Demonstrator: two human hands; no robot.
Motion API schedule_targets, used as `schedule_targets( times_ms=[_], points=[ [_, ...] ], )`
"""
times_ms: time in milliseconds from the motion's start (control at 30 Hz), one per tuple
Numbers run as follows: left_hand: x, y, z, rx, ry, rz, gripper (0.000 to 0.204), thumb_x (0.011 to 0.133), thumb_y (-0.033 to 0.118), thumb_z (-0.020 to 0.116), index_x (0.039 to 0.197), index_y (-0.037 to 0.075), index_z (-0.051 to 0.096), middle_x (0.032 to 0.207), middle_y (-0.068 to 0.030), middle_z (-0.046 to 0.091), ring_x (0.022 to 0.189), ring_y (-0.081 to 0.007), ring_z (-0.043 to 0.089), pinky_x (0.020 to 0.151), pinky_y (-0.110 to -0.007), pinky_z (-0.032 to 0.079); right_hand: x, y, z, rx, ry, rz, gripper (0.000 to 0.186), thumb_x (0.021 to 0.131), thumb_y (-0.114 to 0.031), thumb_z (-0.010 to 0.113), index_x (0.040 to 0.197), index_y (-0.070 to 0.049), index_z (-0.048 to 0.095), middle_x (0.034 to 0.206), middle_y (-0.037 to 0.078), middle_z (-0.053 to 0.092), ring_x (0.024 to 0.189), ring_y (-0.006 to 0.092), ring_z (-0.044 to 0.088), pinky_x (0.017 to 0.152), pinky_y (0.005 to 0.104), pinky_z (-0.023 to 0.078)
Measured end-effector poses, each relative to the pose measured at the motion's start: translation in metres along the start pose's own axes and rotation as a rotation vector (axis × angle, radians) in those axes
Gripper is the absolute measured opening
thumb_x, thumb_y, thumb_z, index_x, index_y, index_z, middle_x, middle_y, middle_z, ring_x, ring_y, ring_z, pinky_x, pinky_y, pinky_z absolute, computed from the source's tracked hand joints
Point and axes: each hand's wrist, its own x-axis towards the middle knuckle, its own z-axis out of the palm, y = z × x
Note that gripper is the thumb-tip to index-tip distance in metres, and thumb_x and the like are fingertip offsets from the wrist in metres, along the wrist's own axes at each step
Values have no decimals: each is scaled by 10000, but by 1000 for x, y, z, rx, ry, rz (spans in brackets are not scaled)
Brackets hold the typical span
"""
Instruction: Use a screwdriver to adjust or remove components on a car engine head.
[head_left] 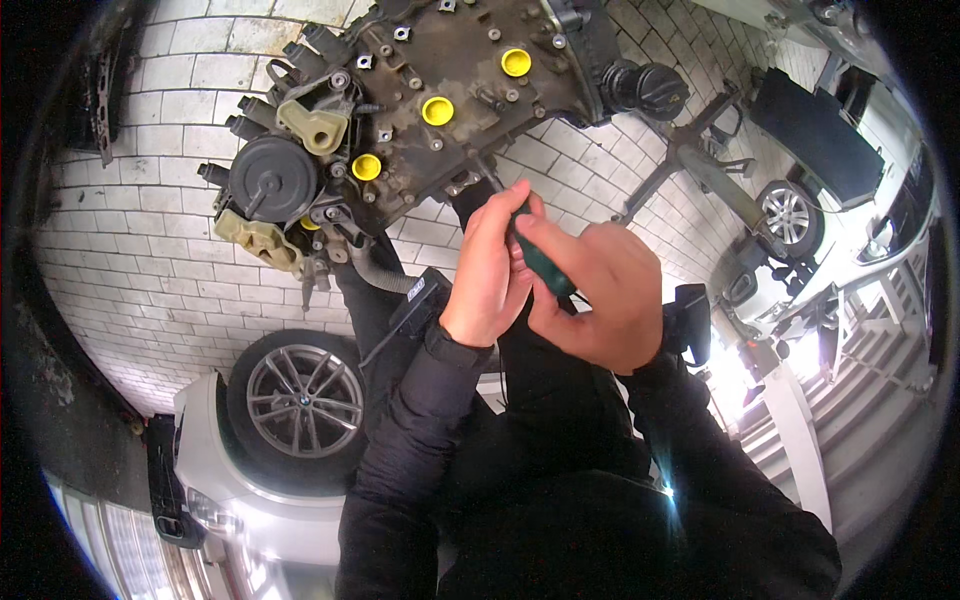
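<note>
A dirty dark engine (460,60) with a flat top cover lies in front of me at the upper middle. Several round yellow plugs (437,111) sit in its cover. My right hand (605,290) is closed around the green handle of a screwdriver (545,262). Its thin metal shaft points up and left, with the tip at the engine's near edge; exact contact there is too small to make out. My left hand (488,265) is closed around the front of the screwdriver, thumb and fingers where handle meets shaft.
On the engine's left are a round black cover (272,178), tan plastic parts (312,128) and a ribbed hose (378,270). A black cap (660,92) sticks out at its right. A metal stand (700,160) and cars with wheels (305,400) surround the white tiled floor (150,220).
</note>
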Motion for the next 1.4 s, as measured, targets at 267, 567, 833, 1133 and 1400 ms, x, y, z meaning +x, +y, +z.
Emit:
schedule_targets(
  times_ms=[267,567,833,1133,1400],
  points=[
    [-1,0,-2,56,-4,5,304,988,391,569,872,111,580,768,34,525,713,-79,508,655,-241,402,1,1,-3,-67,-8,-80,507,736,-202,762,1223,-98,664,760,37,475,645,243,530,561,382,400],
    [-1,-1,5,39,66,41,288,1002,365,557,884,104,579,717,49,504,628,-58,483,573,-236,367,0,1,-2,-56,18,-132,470,705,-162,751,1164,-97,672,729,28,457,609,220,514,550,367,387],
    [-2,-1,5,63,57,25,316,969,423,585,894,117,567,782,18,529,715,-102,530,654,-266,416,-1,3,0,-47,79,-121,498,688,-163,758,1175,-101,672,723,25,461,601,213,515,547,362,385],
    [0,-2,6,8,75,48,289,1005,366,555,889,104,586,603,87,424,500,-10,379,461,-209,264,-2,2,-6,-3,64,-127,535,683,-110,762,1211,-102,677,704,24,480,572,219,493,541,354,375],
    [2,-2,4,55,77,35,301,1005,379,549,874,108,566,631,87,436,525,-2,388,465,-206,270,1,4,-6,58,57,-145,500,672,-67,767,1167,-82,692,685,26,504,550,232,495,532,351,370]
  ],
)
